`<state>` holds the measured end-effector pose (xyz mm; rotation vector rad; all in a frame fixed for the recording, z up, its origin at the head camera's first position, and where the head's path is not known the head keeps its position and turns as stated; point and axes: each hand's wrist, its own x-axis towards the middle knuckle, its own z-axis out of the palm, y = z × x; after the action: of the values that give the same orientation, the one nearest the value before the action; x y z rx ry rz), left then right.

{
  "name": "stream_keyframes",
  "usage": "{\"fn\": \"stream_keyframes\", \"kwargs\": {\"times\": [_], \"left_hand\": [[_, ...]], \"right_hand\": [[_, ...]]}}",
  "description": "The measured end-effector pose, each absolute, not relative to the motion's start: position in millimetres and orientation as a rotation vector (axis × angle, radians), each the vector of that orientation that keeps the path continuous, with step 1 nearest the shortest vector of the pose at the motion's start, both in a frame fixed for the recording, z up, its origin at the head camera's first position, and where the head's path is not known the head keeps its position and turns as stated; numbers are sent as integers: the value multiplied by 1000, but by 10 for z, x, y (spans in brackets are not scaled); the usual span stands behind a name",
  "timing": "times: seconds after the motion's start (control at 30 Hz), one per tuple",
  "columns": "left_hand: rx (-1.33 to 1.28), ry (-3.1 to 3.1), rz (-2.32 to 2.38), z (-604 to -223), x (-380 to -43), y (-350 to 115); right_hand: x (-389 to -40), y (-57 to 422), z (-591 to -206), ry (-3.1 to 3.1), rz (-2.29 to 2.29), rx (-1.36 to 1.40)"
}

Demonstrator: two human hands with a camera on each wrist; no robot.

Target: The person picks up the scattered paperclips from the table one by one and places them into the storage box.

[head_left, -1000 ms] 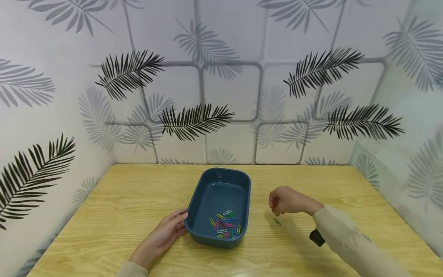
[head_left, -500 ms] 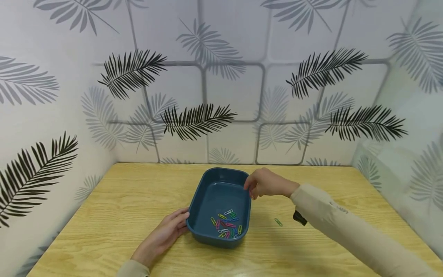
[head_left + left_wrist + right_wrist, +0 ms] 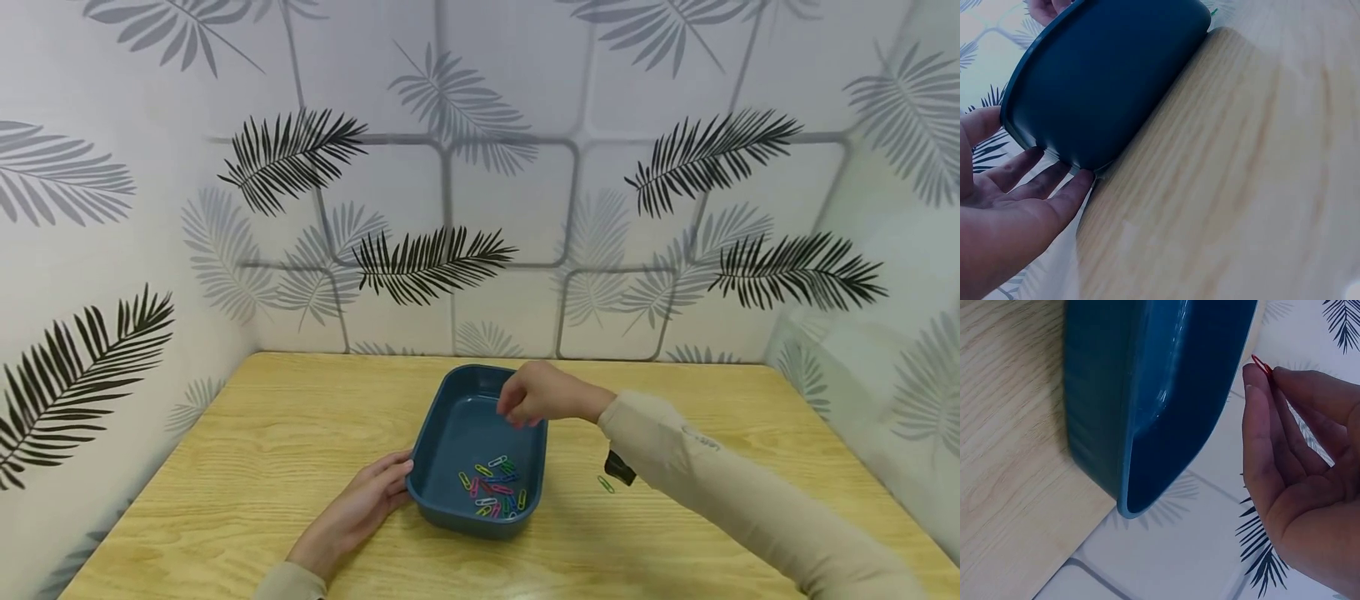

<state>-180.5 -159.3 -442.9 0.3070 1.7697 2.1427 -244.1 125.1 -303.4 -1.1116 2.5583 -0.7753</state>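
Observation:
A deep blue plastic tray point(image 3: 472, 527) sits mid-table with several coloured paper clips point(image 3: 497, 492) lying at its near end. My left hand point(image 3: 367, 504) holds the tray's near left corner, thumb over the rim and fingertips against the outer wall, as the left wrist view point(image 3: 1016, 206) also shows. Over the tray's far right part is my right hand point(image 3: 543, 393), raised above the rim. Between thumb and forefinger it pinches a red paper clip point(image 3: 1262, 365), visible in the right wrist view. On the wood to the tray's right lies a single green paper clip point(image 3: 606, 484).
The light wooden table point(image 3: 315, 417) ends at a wall point(image 3: 495, 208) printed with leaves and square outlines. Further patterned walls stand at the left and right sides. A black device point(image 3: 619, 468) is strapped under the right wrist.
My right hand has risen from the table beside the green paper clip and moved left over the tray, carrying the red clip. The left hand stays at the tray's corner.

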Motion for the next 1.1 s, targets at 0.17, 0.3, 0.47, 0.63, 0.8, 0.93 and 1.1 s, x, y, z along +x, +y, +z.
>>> {"fn": "stream_keyframes", "kwargs": {"times": [0.17, 0.3, 0.47, 0.63, 0.8, 0.93, 1.1], "left_hand": [[315, 1767, 2139, -4431, -1810, -1597], [313, 1760, 2144, -4419, -1805, -1599], [308, 1751, 2147, -4409, -1795, -1599], [311, 1752, 2142, -4407, -1786, -1597], [304, 1762, 2142, -4407, -1789, -1591], [298, 1760, 2147, -4410, -1790, -1590], [320, 1754, 2159, -4425, -1787, -1594]], "right_hand": [[-2441, 1197, -2984, 2547, -770, -1126], [-2436, 1148, -2962, 2553, -745, -1129], [-2427, 1101, -2979, 2559, -718, -1125], [-2426, 1093, -2989, 2555, -723, -1116], [-2430, 1115, -2982, 2560, -729, -1092], [-2427, 1145, -2990, 2567, -725, -1038], [-2415, 1229, -3028, 2576, -758, -1007]]}}
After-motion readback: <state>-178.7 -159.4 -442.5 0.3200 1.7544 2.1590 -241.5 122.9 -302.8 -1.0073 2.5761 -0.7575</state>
